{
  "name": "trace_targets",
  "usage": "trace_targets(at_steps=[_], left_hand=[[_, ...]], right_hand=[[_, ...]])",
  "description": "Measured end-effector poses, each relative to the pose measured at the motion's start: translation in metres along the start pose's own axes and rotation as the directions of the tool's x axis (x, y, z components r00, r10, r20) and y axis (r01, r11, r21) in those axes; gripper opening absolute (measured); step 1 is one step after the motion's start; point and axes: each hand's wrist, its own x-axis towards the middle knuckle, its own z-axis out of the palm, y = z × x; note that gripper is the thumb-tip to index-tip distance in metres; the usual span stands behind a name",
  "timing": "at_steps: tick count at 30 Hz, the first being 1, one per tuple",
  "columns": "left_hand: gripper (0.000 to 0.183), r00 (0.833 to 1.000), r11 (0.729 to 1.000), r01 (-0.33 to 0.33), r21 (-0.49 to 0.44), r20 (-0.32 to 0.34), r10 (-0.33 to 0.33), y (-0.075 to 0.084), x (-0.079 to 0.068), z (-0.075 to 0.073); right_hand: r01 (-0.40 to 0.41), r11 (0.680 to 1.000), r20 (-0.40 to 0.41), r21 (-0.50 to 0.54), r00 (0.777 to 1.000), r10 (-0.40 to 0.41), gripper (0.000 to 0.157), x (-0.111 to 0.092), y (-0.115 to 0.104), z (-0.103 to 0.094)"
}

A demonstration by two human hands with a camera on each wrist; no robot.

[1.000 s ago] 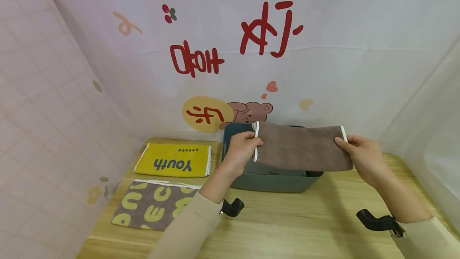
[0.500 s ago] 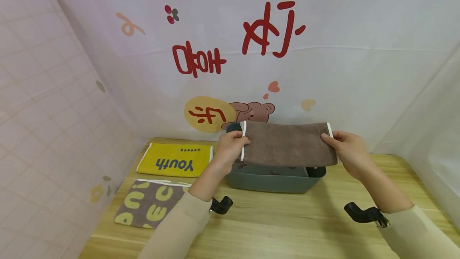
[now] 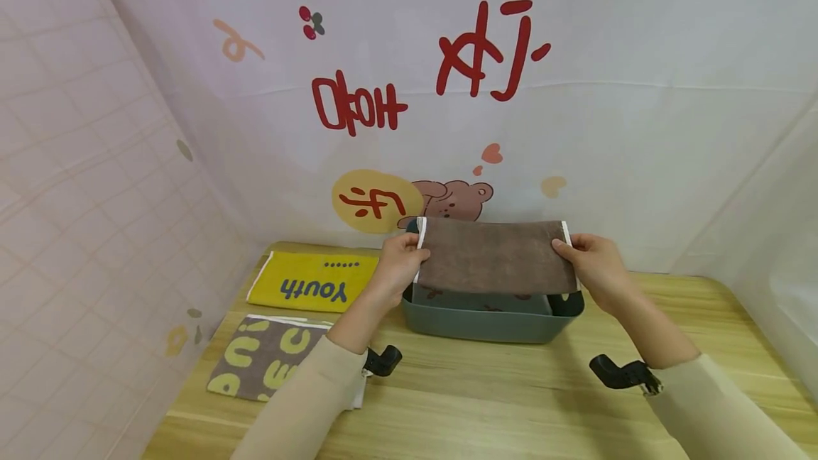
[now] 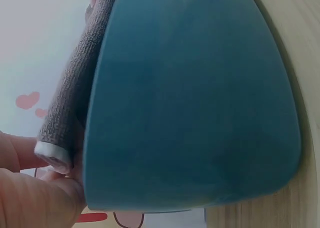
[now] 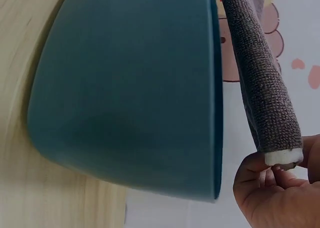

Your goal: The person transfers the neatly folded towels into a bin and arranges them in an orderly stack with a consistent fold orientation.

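Now the brown towel [image 3: 495, 258] spans left grip [image 3: 397, 267] to right grip [image 3: 597, 265].

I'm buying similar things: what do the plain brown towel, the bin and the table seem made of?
The plain brown towel: matt terry cloth, judging by its nubbly weave; the fibre is unclear.
The bin: probably smooth plastic, with an even colour and rounded corners.
The table: wood or wood-look laminate; grain streaks show, but not which.

Your head view is bright and diffusely lit (lilac tinges the upper left of the backdrop [image 3: 434, 130]), with a soft shadow on the table [image 3: 486, 396] near your right arm [image 3: 667, 336]. Your wrist views are dimmer and softer, the outer wall of the bin [image 4: 190, 97] shaded.
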Motion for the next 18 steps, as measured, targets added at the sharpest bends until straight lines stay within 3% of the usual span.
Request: trace_targets(at_steps=[10, 14, 18], left_hand=[[0.024, 1.000, 0.997, -0.016, 0.074, -0.019, 0.017, -0.010, 0.007, 0.002], [0.026, 0.998, 0.984, -0.044, 0.173, -0.040, 0.052, -0.009, 0.007, 0.005], [0.029, 0.998, 0.964, -0.026, 0.265, -0.048, 0.040, -0.008, 0.008, 0.007]], right_hand=[[0.026, 0.994, -0.018, -0.102, 0.999, -0.028, 0.040, 0.004, 0.008, 0.012], [0.049, 0.983, -0.021, -0.176, 0.998, -0.053, 0.033, 0.006, 0.009, 0.015], [0.070, 0.955, -0.018, -0.287, 0.997, -0.078, 0.028, 0.006, 0.008, 0.016]])
